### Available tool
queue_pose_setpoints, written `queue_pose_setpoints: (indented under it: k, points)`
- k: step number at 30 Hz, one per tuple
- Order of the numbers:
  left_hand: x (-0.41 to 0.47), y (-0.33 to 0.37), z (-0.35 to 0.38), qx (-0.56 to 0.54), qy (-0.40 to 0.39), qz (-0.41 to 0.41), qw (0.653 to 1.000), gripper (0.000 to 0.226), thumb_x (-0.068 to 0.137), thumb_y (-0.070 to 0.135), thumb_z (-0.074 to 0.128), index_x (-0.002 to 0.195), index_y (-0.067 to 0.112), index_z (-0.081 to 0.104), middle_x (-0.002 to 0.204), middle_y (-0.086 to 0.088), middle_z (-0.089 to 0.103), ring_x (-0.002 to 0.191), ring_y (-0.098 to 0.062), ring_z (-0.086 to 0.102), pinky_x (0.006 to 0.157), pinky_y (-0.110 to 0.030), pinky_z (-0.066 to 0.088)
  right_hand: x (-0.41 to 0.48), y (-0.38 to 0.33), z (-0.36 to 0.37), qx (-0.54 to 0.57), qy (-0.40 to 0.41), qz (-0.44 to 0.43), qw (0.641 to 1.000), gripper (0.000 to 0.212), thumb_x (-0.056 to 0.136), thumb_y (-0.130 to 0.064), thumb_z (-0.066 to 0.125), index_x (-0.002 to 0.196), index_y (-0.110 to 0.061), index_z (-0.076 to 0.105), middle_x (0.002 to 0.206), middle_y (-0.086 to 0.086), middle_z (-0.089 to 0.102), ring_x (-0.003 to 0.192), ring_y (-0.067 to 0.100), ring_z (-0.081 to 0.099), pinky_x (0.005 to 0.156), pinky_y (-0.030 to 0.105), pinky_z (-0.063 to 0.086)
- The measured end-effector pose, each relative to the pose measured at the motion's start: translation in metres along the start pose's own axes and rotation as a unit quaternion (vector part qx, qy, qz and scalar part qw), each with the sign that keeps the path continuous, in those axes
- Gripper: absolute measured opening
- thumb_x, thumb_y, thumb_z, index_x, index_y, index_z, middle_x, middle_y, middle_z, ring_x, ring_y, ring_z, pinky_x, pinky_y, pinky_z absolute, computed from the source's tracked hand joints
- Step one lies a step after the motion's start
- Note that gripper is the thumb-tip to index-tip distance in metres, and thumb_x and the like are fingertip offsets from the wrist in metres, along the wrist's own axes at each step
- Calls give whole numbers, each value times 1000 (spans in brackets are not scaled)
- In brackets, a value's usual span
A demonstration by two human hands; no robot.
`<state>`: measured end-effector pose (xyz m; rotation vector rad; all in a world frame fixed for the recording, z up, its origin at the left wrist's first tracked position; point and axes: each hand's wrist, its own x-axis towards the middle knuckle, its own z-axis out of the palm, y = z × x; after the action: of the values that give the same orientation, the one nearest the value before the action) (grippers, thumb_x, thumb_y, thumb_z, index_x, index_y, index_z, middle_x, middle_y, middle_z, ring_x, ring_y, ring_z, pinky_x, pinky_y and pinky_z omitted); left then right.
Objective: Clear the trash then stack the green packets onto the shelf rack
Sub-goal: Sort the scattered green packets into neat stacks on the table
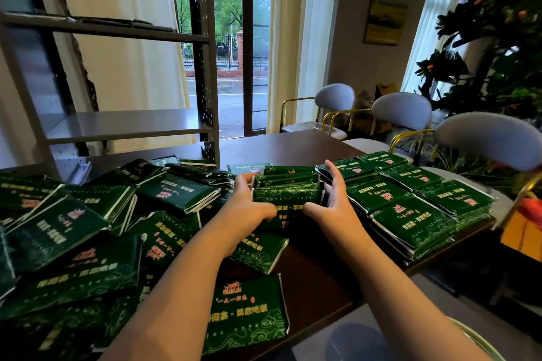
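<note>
Green packet stack (pixel 289 196) btwn left hand (pixel 249 206), right hand (pixel 334 204).

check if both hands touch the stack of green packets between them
Touching. The head view shows the left hand and right hand gripping opposite ends of the stack of green packets.
</note>
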<state>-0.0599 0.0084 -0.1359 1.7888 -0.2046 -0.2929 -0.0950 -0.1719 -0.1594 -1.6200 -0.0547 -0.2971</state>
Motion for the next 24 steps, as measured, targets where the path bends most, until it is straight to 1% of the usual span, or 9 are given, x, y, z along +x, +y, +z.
queue_pose_setpoints:
  k: [3,5,7,9,12,15,20,22,24]
  points:
    - [-2,0,4,19,-25,7,999,77,79,-4,62,135,32,24,110,-12,56,89,-32,68,74,-41,61,-1,-2,-2,11,15,4,1000,94,83,9,62,149,-46,23,141,10,45,93,23,71,82,45,60]
    - [-2,0,6,23,-14,20,999,75,82,-6,62,134,32,23,107,-6,52,88,-34,69,75,-42,62,0,-1,-2,27,23,10,999,91,83,9,61,146,-46,26,139,10,47,94,27,70,83,49,59]
    - [-2,0,7,16,-3,26,1000,77,82,-6,63,133,34,23,106,-4,51,86,-33,70,76,-42,61,0,0,-1,25,27,11,999,90,78,0,67,143,-48,29,142,8,46,104,28,68,86,49,59]
    - [-2,-1,8,25,-12,32,999,81,81,-5,64,133,40,22,108,-10,58,77,-31,70,69,-37,60,-1,0,2,3,16,11,1000,92,66,-13,71,142,-47,33,149,7,41,115,27,63,89,50,58]
    - [-4,-2,11,47,-24,40,998,85,79,-5,62,131,48,21,109,-17,61,66,-24,65,58,-29,53,-4,-2,3,-9,4,9,1000,85,71,-4,66,143,-38,35,144,4,43,101,27,68,83,52,59]
    - [-1,-2,12,45,-8,35,998,86,80,-7,62,130,47,18,110,-18,59,66,-24,63,55,-28,51,-2,-1,-2,12,40,19,999,78,80,9,62,142,-30,37,130,4,49,99,26,67,80,44,60]
    - [-2,0,10,46,-37,30,998,86,82,-4,62,134,48,17,106,-17,60,58,-19,61,52,-24,48,-1,-1,1,2,28,63,998,65,71,-1,63,131,-22,48,113,18,66,95,38,70,82,58,57]
    - [-3,0,12,34,-26,32,999,86,83,-5,62,137,43,16,113,-11,55,64,-20,63,54,-25,51,-2,0,1,11,24,66,997,59,75,5,60,127,-21,48,106,20,69,94,39,70,80,56,57]
    - [-1,-1,13,29,10,42,999,87,83,-4,64,139,40,14,123,0,41,73,-19,64,56,-25,54,-2,0,0,-1,32,58,998,63,77,11,58,130,-21,45,107,15,68,92,32,71,82,53,59]
